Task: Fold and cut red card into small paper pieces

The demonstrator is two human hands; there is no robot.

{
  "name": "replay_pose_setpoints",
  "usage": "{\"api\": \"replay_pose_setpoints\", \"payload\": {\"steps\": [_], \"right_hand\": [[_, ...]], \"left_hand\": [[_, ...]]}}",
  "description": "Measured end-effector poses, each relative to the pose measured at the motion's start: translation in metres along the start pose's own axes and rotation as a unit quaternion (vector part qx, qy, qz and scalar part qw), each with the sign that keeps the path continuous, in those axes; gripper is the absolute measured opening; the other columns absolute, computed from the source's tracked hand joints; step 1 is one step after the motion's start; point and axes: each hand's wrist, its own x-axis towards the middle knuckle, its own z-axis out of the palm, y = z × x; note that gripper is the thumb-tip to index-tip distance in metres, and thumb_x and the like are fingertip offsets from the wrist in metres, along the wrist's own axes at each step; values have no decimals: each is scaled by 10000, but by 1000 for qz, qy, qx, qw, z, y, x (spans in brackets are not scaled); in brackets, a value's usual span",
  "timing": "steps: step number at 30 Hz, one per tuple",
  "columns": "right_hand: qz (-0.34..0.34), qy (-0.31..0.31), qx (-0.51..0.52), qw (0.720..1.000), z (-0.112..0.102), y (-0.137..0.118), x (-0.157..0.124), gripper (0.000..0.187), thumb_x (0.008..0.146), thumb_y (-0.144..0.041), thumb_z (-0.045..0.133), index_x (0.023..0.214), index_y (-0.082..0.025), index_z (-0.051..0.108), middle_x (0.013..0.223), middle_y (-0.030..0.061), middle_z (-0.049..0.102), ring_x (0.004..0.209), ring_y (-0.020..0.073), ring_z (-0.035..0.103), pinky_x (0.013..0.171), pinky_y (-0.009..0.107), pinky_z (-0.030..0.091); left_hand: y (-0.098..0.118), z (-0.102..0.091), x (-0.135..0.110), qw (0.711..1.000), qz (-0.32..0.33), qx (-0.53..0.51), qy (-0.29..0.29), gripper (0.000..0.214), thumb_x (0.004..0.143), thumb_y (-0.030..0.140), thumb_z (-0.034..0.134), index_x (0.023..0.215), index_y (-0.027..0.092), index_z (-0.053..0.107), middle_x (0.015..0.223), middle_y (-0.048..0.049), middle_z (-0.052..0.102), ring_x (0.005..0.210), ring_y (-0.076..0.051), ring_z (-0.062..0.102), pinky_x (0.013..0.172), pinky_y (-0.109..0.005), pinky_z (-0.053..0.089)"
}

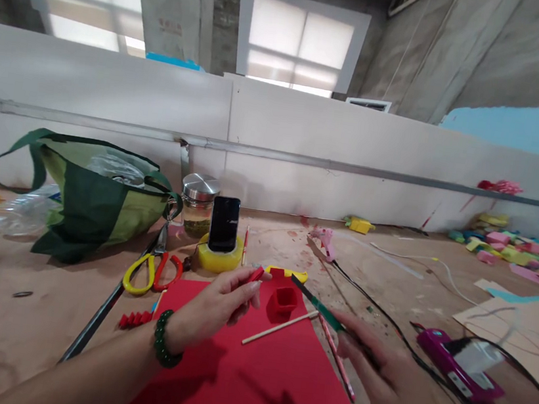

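Observation:
My left hand [224,299], with a dark green bead bracelet [166,341] at the wrist, is closed in a pinch on a small red piece [257,274]. In my right hand [372,361] is a thin dark blade-like tool with a green section [324,311]; its tip points up and left, and I cannot tell its exact kind. Under both hands lies red sheet material [245,384]. On it, between the hands, stand a small red open box [283,301] and a pale wooden stick [277,328]. A pink-red pencil-like stick [335,360] lies along the sheet's right edge.
Yellow-and-red-handled scissors [154,271] and red zigzag pieces [136,319] lie left. Behind are a phone [223,224] on yellow tape [219,260], a lidded jar [197,209] and a green bag [101,196]. A pink glue gun [326,242] and purple power strip [459,366] sit right.

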Motion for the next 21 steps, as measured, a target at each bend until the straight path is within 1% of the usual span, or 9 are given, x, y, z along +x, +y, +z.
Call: {"api": "replay_pose_setpoints", "payload": {"steps": [3,5,7,10,12,14,18,20,21], "right_hand": [[-12,-42,-13,999,-5,-4,-4,312,893,-371,474,1123,-276,663,1060,35,717,950,194,675,803,259,548],[-30,-46,-20,998,-3,-2,-4,313,902,-358,451,1107,-269,671,1076,46,710,966,198,670,806,279,548],[-27,-22,-42,999,-2,5,-4,323,899,-343,438,1099,-250,673,1082,59,706,990,210,660,826,310,543],[29,20,-97,995,-6,18,-7,305,875,-342,467,1056,-234,688,1025,65,720,950,226,670,818,336,544],[53,28,-105,993,-8,24,-14,296,874,-344,482,1061,-232,683,1012,60,722,923,218,675,799,320,548],[41,6,-75,996,-7,23,-24,296,890,-333,481,1105,-242,662,1052,49,712,954,197,665,812,287,539],[4,-60,-3,998,4,6,-33,318,916,-283,454,1195,-281,608,1130,20,687,1023,162,643,850,242,516],[-7,-69,4,998,8,2,-29,344,920,-272,437,1231,-293,581,1165,16,672,1045,162,635,853,244,516],[-11,-62,-3,998,9,5,-26,356,918,-276,435,1247,-293,569,1181,19,665,1058,168,631,857,252,516]], "left_hand": [[1,1,0,1000,-2,1,-5,458,840,465,528,1148,127,563,709,16,504,509,-63,365,451,-210,263],[3,3,-1,1000,-6,3,-8,445,833,459,532,1122,124,579,689,18,505,499,-60,342,449,-211,241],[6,5,-3,1000,-12,4,-3,432,824,451,539,1098,121,594,646,30,486,488,-57,313,447,-211,212],[10,8,-6,1000,-20,-4,12,421,816,439,550,1092,125,596,609,41,467,482,-59,301,442,-212,189],[11,8,-7,999,-25,-6,22,417,816,434,545,1094,127,590,597,45,458,478,-63,303,436,-213,184],[10,6,-6,999,-25,4,29,412,819,427,534,1094,125,584,593,46,456,479,-66,312,436,-211,198],[1,4,-3,999,-30,29,20,414,824,433,501,1098,131,568,633,28,504,487,-74,348,447,-205,246],[-4,6,-2,998,-39,43,6,390,829,415,482,1083,130,564,619,32,501,469,-71,325,441,-203,238],[-6,8,-1,998,-40,52,-1,365,831,392,472,1064,127,566,604,37,490,460,-69,310,439,-201,234]]}}
